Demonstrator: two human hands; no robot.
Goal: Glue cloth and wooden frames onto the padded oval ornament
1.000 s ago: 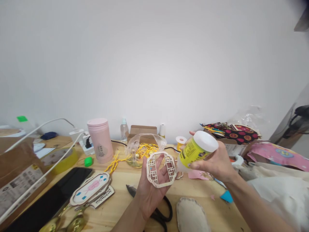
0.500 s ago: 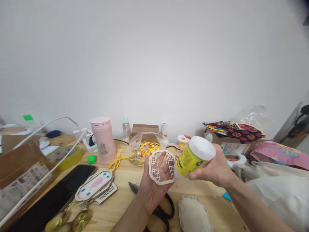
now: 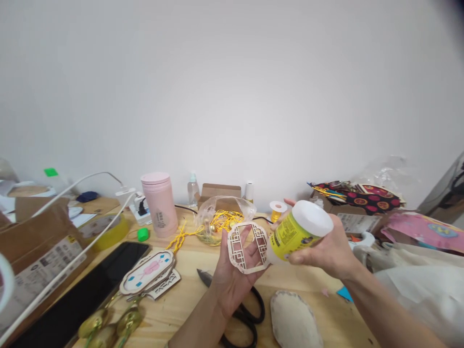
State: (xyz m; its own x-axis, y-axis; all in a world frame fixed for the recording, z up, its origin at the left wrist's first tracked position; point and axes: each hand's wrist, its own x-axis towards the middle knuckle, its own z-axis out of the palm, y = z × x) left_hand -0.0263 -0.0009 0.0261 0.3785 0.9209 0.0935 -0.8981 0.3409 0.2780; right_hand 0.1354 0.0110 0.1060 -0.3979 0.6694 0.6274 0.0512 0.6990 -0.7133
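Work on the pale wooden lattice frame point(image 3: 235, 258), rounded with a scalloped edge, looked unfinished: its middle opening was unfilled, with fingers visible through it. Up above the light wooden surface point(image 3: 190, 263), the left hand point(image 3: 232, 282) held it against an upturned palm. The right hand point(image 3: 324, 251) gripped a white plastic bottle with a yellow label point(image 3: 299, 234), tilted beside the frame's right edge; whether anything had come out could not be made out. An oblong wooden plaque point(image 3: 148, 272) already bore pink and blue decoration, while an off-white, rough-edged slab point(image 3: 295, 319) lay undecorated.
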